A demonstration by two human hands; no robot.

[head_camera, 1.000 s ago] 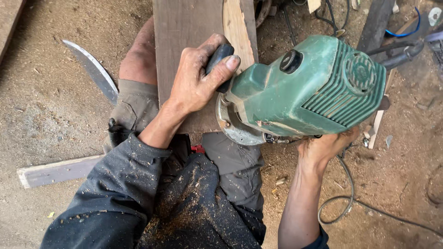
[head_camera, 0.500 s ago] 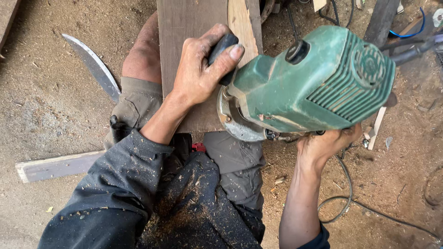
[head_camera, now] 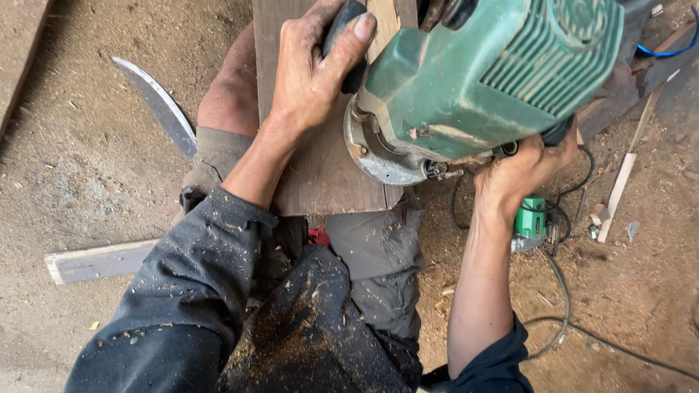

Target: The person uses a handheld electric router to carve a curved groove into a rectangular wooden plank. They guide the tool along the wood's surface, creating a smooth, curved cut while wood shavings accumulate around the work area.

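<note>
Here both hands' fingers clamp the green router's (head_camera: 480,80) handles (right handle mostly hidden, top cropped).

No packages, signs or screens anywhere here, and no readable label either, just bare tools, wood and sawdust all over the floor.

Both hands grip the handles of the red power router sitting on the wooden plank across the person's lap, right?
Not quite: the power router is green, not red. The head view shows the left hand and right hand on its dark handles, its base on the wooden plank across the lap.
</note>
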